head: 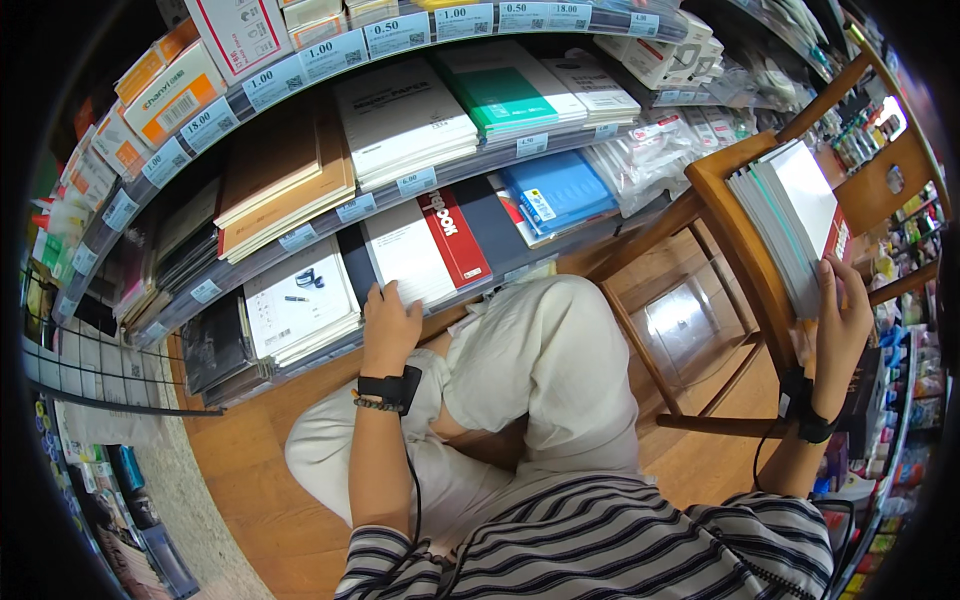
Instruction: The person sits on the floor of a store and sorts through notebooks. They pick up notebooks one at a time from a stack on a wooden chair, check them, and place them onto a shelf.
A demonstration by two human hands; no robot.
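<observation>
On the low shelf, a stack of white notebooks with a red cover band point(427, 244) lies flat. My left hand point(391, 322) rests its fingertips at the near left corner of this stack, fingers apart, with nothing lifted. To the right, another stack of notebooks point(787, 214), white with red on the cover, lies on the seat of a wooden chair point(712, 176). My right hand point(844, 315) grips the near end of that stack, its thumb by the page edges and the other fingers partly hidden over the red part.
Left of the low notebooks are white-covered pads point(304, 300); to their right is a blue plastic folder point(559, 191). Brown notebooks point(277, 176) and white paper pads point(405, 112) fill the shelf above. A black wire rack point(127, 405) juts out at left. Chair legs stand on the wooden floor point(247, 465).
</observation>
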